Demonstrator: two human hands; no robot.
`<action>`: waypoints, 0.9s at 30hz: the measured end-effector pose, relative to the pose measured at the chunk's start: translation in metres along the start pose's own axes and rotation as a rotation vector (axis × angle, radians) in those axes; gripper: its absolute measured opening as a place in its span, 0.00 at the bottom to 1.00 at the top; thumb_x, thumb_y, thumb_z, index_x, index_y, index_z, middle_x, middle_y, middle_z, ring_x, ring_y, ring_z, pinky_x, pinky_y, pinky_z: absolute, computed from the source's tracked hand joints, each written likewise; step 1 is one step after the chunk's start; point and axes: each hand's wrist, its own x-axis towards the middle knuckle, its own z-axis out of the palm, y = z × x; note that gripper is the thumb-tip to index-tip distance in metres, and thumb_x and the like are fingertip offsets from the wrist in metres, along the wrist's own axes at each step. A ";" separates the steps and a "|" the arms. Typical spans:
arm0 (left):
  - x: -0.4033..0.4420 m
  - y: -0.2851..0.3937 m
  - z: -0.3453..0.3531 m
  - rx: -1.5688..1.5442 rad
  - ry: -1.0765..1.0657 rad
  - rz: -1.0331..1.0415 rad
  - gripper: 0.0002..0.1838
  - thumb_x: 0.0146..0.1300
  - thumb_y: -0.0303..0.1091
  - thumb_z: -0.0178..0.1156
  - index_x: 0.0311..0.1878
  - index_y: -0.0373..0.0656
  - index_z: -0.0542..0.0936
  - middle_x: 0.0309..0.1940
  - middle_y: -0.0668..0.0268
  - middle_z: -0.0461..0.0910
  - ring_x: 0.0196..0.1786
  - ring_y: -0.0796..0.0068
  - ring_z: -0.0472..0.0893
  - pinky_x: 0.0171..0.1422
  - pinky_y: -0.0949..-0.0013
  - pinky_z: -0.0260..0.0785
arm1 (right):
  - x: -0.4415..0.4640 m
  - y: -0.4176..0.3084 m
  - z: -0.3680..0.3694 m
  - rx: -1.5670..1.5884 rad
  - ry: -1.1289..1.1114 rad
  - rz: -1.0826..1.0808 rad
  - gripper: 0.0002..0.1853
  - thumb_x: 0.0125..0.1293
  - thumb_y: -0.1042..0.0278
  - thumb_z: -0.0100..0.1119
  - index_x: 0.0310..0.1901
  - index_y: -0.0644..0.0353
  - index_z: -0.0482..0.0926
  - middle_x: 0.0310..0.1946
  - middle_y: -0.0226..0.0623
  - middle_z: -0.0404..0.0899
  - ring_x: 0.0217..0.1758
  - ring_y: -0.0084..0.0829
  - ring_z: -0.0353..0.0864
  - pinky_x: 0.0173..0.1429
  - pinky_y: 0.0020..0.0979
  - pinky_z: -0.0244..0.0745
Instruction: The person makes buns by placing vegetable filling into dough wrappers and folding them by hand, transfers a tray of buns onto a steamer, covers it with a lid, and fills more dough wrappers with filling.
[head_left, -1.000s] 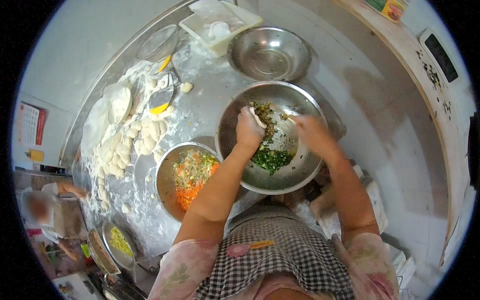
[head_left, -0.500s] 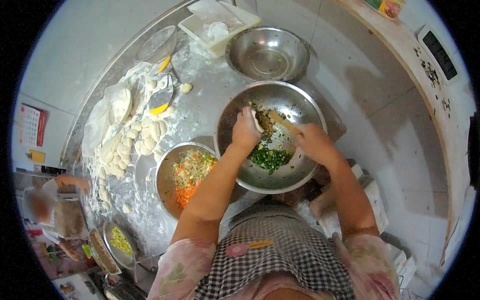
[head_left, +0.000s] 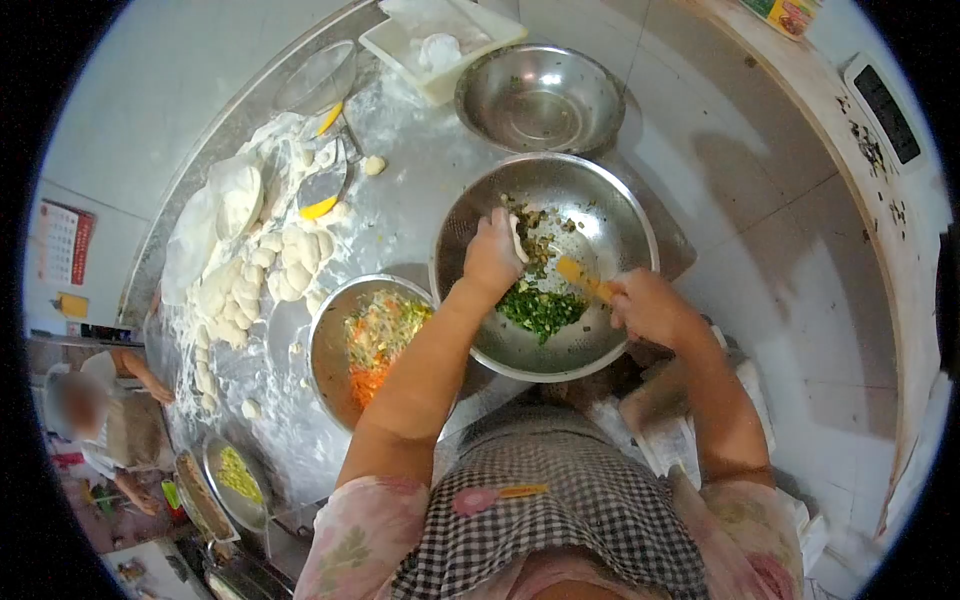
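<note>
My left hand point(head_left: 492, 258) is closed round a pale dough wrapper point(head_left: 519, 238), whose edge shows beside the fingers over the large steel bowl point(head_left: 615, 345). Gripped by its handle in my right hand point(head_left: 652, 306) is a yellowish spatula point(head_left: 578, 275), with its blade low inside that bowl. Chopped greens point(head_left: 542, 310) lie at the near side of the bowl, and a brownish chopped filling point(head_left: 540, 228) sits farther up, partly behind my left hand. Under my left forearm stands a second bowl point(head_left: 328, 350) with shredded vegetables point(head_left: 385, 325), partly covered by the arm.
Floured dough pieces point(head_left: 300, 255) and yellow-handled scrapers point(head_left: 320, 205) lie on the left of the table. A steel basin point(head_left: 540, 100) and a white tub point(head_left: 445, 70) stand at the back. At far left a co-worker point(head_left: 130, 410) reaches toward the table edge.
My right hand and the spatula have moved toward me and right, away from my left hand. The left hand stays nearly in place with the wrapper.
</note>
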 end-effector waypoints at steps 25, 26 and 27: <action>0.002 0.005 -0.005 -0.091 0.140 -0.026 0.25 0.48 0.28 0.61 0.50 0.39 0.63 0.43 0.45 0.71 0.45 0.42 0.75 0.49 0.53 0.68 | 0.035 -0.045 0.052 -0.218 0.269 -0.175 0.13 0.61 0.73 0.44 0.43 0.66 0.75 0.24 0.50 0.77 0.29 0.45 0.79 0.36 0.41 0.72; 0.001 0.007 -0.007 -0.121 0.187 0.013 0.26 0.48 0.28 0.62 0.50 0.39 0.64 0.43 0.45 0.72 0.45 0.43 0.75 0.49 0.54 0.68 | 0.027 -0.055 0.049 -0.282 0.236 -0.135 0.13 0.62 0.72 0.44 0.45 0.64 0.75 0.27 0.51 0.77 0.33 0.47 0.79 0.37 0.43 0.72; 0.001 0.009 -0.010 -0.186 0.217 0.034 0.27 0.47 0.29 0.63 0.51 0.39 0.64 0.43 0.46 0.72 0.45 0.44 0.75 0.49 0.56 0.69 | 0.023 -0.055 0.046 -0.375 0.270 -0.164 0.13 0.62 0.72 0.43 0.46 0.63 0.74 0.28 0.50 0.78 0.33 0.48 0.79 0.37 0.43 0.73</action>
